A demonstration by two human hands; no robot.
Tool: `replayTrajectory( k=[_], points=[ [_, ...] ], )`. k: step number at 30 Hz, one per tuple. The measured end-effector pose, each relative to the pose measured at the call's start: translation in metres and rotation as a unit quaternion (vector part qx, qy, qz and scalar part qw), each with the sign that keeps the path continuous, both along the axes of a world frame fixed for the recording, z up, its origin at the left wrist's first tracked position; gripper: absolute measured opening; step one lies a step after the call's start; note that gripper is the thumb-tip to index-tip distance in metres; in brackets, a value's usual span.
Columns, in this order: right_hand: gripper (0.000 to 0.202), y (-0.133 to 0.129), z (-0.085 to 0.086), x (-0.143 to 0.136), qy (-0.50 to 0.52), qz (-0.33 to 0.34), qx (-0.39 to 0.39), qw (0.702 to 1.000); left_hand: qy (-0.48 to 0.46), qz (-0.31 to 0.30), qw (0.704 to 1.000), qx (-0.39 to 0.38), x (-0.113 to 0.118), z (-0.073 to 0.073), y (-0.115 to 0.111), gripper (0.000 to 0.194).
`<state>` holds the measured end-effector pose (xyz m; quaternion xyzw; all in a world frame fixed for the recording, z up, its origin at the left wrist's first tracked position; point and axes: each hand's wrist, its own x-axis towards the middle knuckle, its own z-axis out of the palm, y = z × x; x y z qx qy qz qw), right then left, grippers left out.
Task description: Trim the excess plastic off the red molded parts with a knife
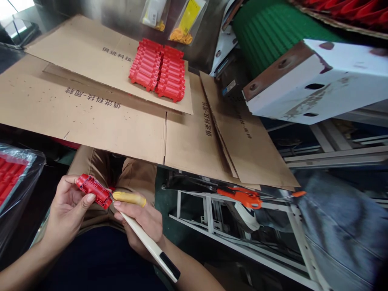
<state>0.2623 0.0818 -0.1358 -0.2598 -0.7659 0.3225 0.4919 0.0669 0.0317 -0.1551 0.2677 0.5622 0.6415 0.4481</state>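
My left hand (68, 206) grips a red plastic part (94, 190) between thumb and fingers, above my lap. The part is roughly cylindrical, with an open recess facing up. In my right hand (141, 220) is a long white-handled tool (145, 238) with a black end, held like a pen. A yellow finger cot (129, 198) covers one of that hand's fingers. The tool's tip meets the right end of the red part; its exact shape is too small to make out.
Two rows of similar red parts (159, 69) lie on cardboard sheets (130, 129) over the table. Behind them are bags of yellow finger cots (183, 34). A lined bin of red parts (12, 178) stands left. An orange-handled tool (242, 197), a green conveyor belt (269, 32) and another person's leg (342, 226) are right.
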Motion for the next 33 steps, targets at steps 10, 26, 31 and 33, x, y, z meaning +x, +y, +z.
replayTrajectory(
  k=[10, 26, 31, 33],
  points=[
    [0.024, -0.001, 0.002, 0.000, 0.007, 0.005, -0.014, 1.000, -0.001, -0.009, 1.000, 0.022, 0.001, 0.000, -0.001, 0.030],
    [0.025, -0.013, 0.004, -0.002, 0.014, -0.012, -0.047, 0.999, -0.082, 0.032, 0.995, 0.037, 0.011, 0.018, 0.006, 0.030],
    [0.015, -0.005, 0.001, 0.001, 0.011, 0.009, -0.067, 0.998, -0.057, 0.030, 0.997, 0.050, 0.008, 0.008, 0.002, 0.031],
    [0.015, 0.002, 0.002, 0.004, -0.006, 0.042, -0.032, 0.999, -0.055, 0.028, 0.997, 0.046, 0.008, 0.008, 0.002, 0.033]
  ],
)
